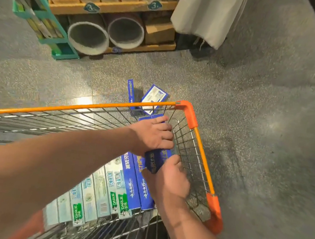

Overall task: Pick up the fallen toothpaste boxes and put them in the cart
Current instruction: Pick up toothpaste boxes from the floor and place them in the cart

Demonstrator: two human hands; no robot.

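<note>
While both hands work inside the front right corner of the basket, the left hand [151,135] lies over the top of a dark blue toothpaste box [156,159] w/ fingers curled down its far side, & the right hand [173,180] wraps its fingers round the near end; so both are clamped on the one box, close together w/ the carton showing between them; the box is tilted, lifted a little above the packed row [114,184] of blue & pale green cartons that lie side by side on the basket floor, just beside the wire side wall of the cart [204,157]; it looks about to be slotted in at the right end of that row; beyond the orange front rim at least two fallen boxes [154,96] lie on the speckled floor [255,113], partly hidden by the wire, so approx. most of the job looks done but not all; as for handling, such a carton is prob. light, stiff along its length but thin-walled, so a hard squeeze could dent it; the glossy print may slip; best taken across the narrow width near the middle, thumb on one long edge, fingers on the other; further off stands a wooden shelf [112,7].
</note>
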